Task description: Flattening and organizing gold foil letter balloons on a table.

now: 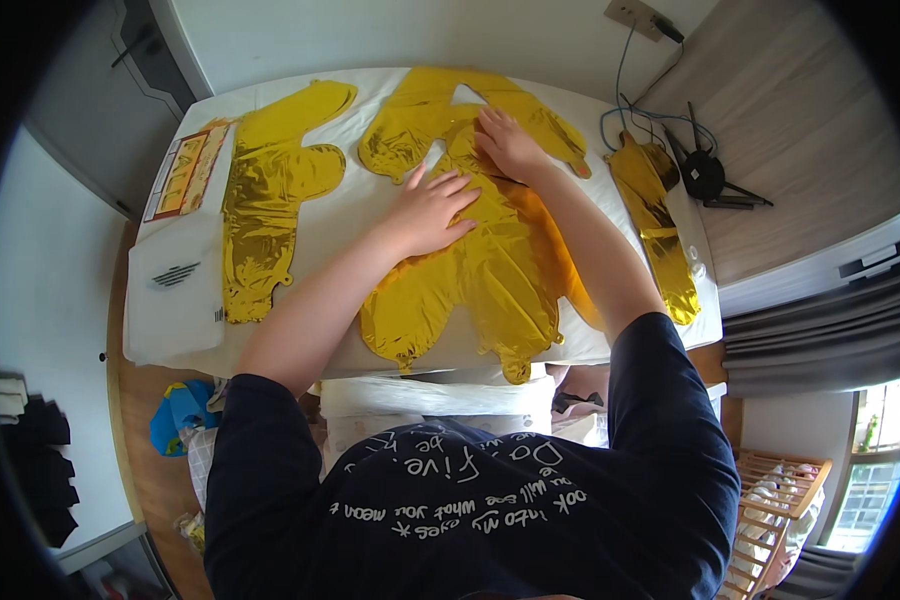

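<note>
A: Pressing flat, both of them. The left hand lies palm down, fingers spread wide, on the middle of the big gold foil balloon at the centre of the frame. The right hand is flat too, a little higher, where that balloon overlaps another balloon behind it.

B: So neither grip is closed on anything?

A: No, both are open, resting on foil. I'd guess the weight is there to keep the slippery sheet from sliding or to smooth it down.

B: Where does it sit on the table?

A: Across the middle, its lower lobes hanging just over the near edge, above a white roll.

B: What else is around?

A: A third gold piece lies at upper left, apart from the hands, beside a flat white pack and a printed card. A narrow gold strip runs along the right edge, near blue cable and a black stand. Nothing blocks the hands; only the overlapping foil crowds them.
</note>
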`<state>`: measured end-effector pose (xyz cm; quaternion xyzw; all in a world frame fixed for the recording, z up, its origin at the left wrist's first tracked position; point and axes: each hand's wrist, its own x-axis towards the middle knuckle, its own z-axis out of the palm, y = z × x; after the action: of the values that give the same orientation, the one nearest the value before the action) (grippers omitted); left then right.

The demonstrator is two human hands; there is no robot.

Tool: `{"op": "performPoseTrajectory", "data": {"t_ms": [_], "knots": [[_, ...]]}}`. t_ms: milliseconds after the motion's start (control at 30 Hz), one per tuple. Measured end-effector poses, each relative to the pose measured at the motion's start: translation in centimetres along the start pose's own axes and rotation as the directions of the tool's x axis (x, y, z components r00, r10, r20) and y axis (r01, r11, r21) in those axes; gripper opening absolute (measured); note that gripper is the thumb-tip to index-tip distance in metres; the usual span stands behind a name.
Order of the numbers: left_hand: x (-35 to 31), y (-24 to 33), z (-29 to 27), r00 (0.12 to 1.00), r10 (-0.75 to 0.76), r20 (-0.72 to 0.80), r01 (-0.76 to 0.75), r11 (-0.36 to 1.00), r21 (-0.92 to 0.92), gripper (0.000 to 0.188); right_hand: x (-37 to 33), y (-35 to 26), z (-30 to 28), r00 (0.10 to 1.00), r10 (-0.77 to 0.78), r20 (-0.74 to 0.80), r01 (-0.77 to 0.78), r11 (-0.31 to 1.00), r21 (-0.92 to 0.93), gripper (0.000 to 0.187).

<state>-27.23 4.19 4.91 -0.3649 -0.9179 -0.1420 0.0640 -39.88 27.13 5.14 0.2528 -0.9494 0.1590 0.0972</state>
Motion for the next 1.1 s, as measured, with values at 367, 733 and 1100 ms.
{"op": "performPoseTrajectory", "data": {"t_ms": [367, 733, 1100], "knots": [[-0.2, 0.0, 0.0, 1.0, 0.0, 0.0, 0.0, 1.0, 0.007, 0.054, -0.2, 0.0, 0.8, 0.994, 0.008, 0.107, 0.005, 0.993, -0.119, 0.069], [-0.4, -0.3, 0.2, 0.999, -0.009, 0.033, 0.008, 1.0, 0.012, 0.056, -6.9, -0.7, -7.6, 0.89, 0.456, -0.016, -0.41, 0.815, 0.41, 0.05], [-0.1, 0.1, -0.4, 0.999, -0.006, 0.05, 0.003, 0.998, 0.06, 0.057, -25.1, -5.3, -11.4, 0.629, 0.774, 0.078, -0.777, 0.628, 0.036, 0.051]]}}
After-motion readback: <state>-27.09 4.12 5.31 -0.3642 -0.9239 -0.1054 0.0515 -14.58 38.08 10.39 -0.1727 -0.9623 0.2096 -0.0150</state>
